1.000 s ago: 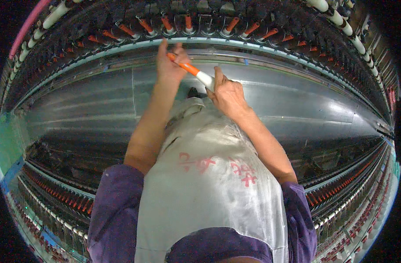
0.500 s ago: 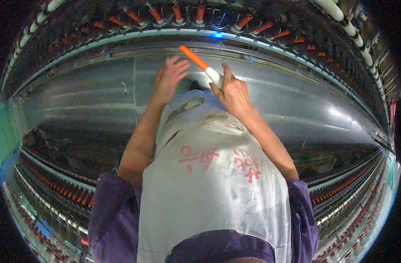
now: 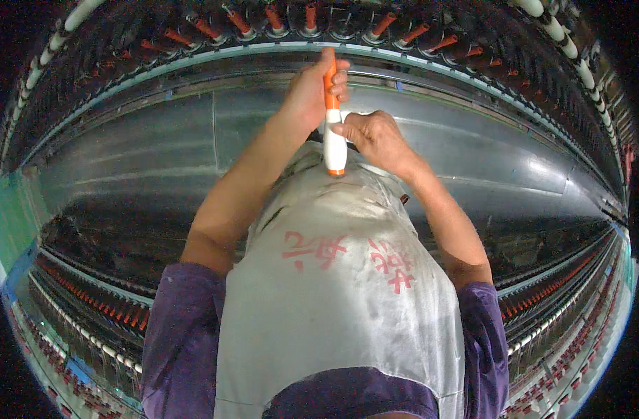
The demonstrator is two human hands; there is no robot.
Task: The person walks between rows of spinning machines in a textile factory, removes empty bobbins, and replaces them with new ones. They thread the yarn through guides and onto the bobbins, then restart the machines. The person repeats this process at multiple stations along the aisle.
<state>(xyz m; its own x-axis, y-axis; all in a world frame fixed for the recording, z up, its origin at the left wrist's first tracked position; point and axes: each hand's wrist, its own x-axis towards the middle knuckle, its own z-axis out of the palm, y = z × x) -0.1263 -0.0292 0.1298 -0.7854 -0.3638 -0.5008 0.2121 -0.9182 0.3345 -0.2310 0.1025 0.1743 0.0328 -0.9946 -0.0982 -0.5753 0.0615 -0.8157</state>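
A bobbin (image 3: 336, 148), an orange tube wound with white yarn over its lower part, stands nearly upright in front of the apron. My left hand (image 3: 314, 89) is closed round its bare orange upper part, with fingers wrapped across the tube. At the upper end of the white yarn, my right hand (image 3: 376, 138) is curled with its thumb against the winding. The fingertips of that hand are partly hidden, and a loose thread cannot be made out. The orange foot of the bobbin points toward me.
Beyond my hands runs a curved-looking row of orange tubes on spindles (image 3: 310, 19), behind a pale rail (image 3: 242, 52). One spindle (image 3: 343, 29) in that row shows no orange tube. A grey metal floor (image 3: 165, 140) lies below; similar machine rows (image 3: 117, 311) stand behind me.
My left hand, open and apart before, now grips the orange part. The bobbin has swung from a slant to nearly upright. My right hand now touches the yarn's upper end. The blue light no longer shows.
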